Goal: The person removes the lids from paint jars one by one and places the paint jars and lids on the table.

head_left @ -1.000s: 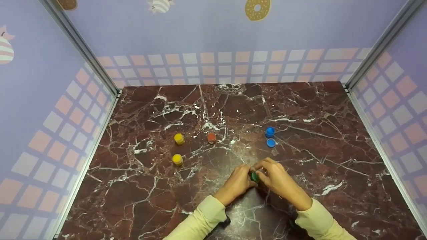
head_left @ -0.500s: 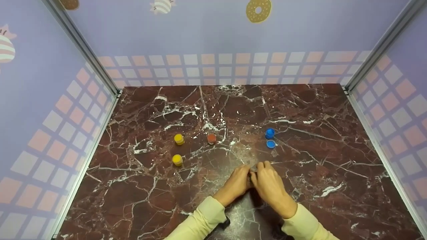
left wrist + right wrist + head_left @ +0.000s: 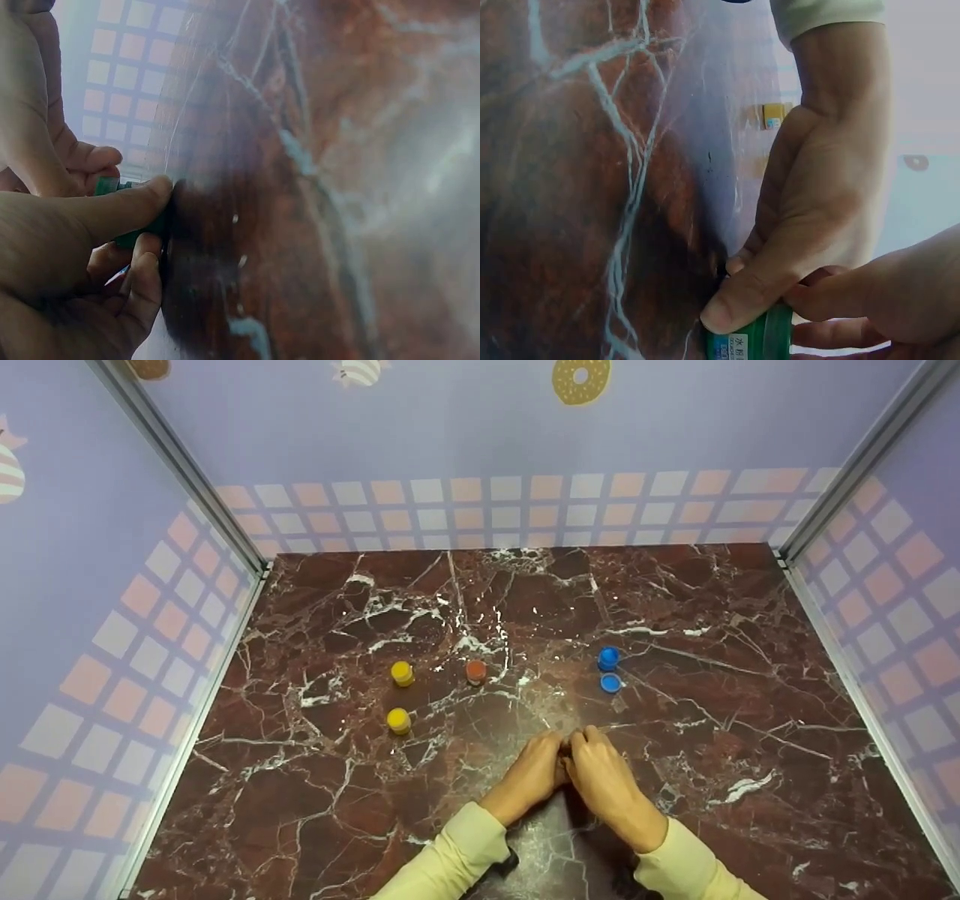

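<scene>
Both hands meet around a small green paint jar [image 3: 731, 346], low over the dark red marbled table near the front. The left hand [image 3: 531, 769] grips the body of the jar, its thumb [image 3: 139, 208] lying across the side. From the other side the right hand [image 3: 606, 781] pinches the green lid [image 3: 778, 330] end with thumb and fingers. In the head view the fingers hide the jar. Part of a printed label [image 3: 739, 346] shows beside the left thumb in the right wrist view.
Ahead of the right hand stands an open blue paint jar [image 3: 608, 661], its blue lid [image 3: 610, 683] lying just in front. An orange-red jar [image 3: 475, 672] and two yellow jars, one farther back [image 3: 402, 673] and one nearer [image 3: 399, 721], stand to the left. Patterned walls [image 3: 480, 435] enclose the table.
The right hand has turned and shifted left over the green jar, so its lid no longer shows in the head view. The left hand keeps its place; the other jars stay put.
</scene>
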{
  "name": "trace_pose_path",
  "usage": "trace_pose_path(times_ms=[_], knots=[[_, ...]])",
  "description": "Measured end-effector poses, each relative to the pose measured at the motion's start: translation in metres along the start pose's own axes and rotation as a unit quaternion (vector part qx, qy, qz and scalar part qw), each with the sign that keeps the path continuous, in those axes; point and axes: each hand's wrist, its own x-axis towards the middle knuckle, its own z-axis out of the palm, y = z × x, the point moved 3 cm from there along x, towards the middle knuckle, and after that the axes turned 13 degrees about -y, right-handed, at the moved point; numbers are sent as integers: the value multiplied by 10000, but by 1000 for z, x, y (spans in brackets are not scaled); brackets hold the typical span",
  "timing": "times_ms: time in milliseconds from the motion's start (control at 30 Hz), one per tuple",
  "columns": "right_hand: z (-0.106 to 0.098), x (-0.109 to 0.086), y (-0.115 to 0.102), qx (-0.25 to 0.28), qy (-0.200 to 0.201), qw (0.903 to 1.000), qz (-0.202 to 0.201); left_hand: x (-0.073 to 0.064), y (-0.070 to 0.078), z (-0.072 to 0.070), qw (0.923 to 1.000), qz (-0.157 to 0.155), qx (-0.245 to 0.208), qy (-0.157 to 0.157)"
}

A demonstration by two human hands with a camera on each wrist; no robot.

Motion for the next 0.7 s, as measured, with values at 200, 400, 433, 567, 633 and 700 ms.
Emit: trace_pose_path(times_ms=[200,400,433,567,633,700], knots=[[-4,0,5,34,-283,9970,-713,0,0,0,9997,-53,218,-31],[-8,2,14,-27,-583,9861,-1553,1,0,0,9997,-168,103,-168],[-8,3,16,-19,-644,9837,-1678,1,0,0,9996,-193,63,-195],[-10,5,19,35,-1012,9741,-2020,3,0,0,9992,-296,-81,-260],[-11,6,21,86,-1162,9700,-2134,3,0,0,9991,-321,-89,-263],[-10,7,22,159,-1249,9662,-2251,4,-1,0,9989,-361,-131,-262]])
